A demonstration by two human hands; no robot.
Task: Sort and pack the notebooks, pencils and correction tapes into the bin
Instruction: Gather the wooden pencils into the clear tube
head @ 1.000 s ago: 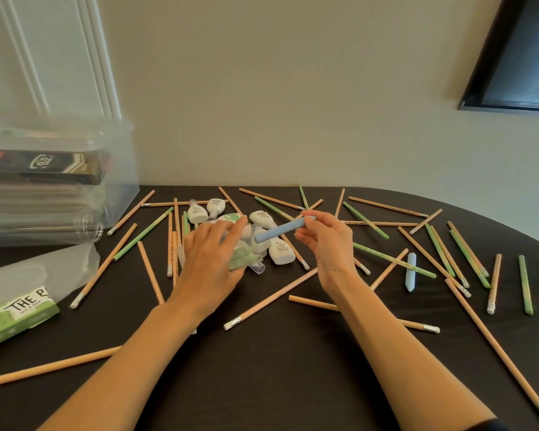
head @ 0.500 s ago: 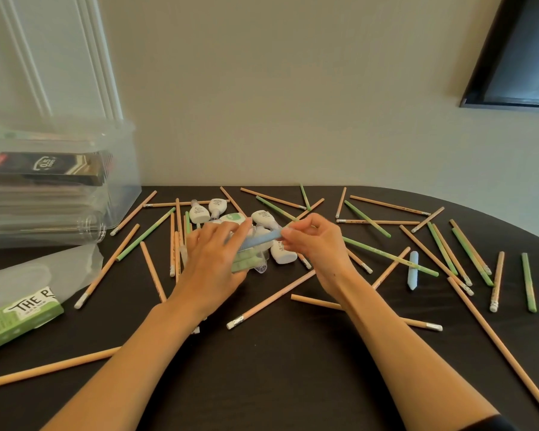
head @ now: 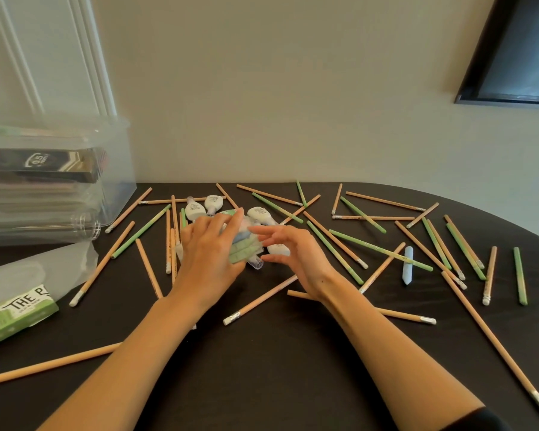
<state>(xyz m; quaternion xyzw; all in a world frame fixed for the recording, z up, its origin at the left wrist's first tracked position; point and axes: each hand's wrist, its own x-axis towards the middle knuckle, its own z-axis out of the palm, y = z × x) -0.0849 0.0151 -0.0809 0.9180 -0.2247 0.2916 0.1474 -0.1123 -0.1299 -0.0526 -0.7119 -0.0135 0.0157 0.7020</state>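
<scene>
A second ago the right hand (head: pixel 293 253) pinched a short blue stick (head: pixel 242 236) in the air. Now that stick lies in the left hand (head: pixel 209 253), tucked into the bundle (head: pixel 241 251) of green sticks and a clear tube (head: pixel 255 262) that its fingers curl round. The right hand has let go and hovers just beside the bundle, fingers spread and empty. The hand-over looks done, and the gathering can go on. The white correction tapes (head: pixel 259 214) lie just beyond both hands, and a second blue stick (head: pixel 407 269) lies well out to the right of the right hand. Pencils (head: pixel 260 299) are scattered over the desk (head: pixel 262 353) all around. The bin (head: pixel 119 169) stands well to the left of the left hand, and the bundle is not yet in it.
</scene>
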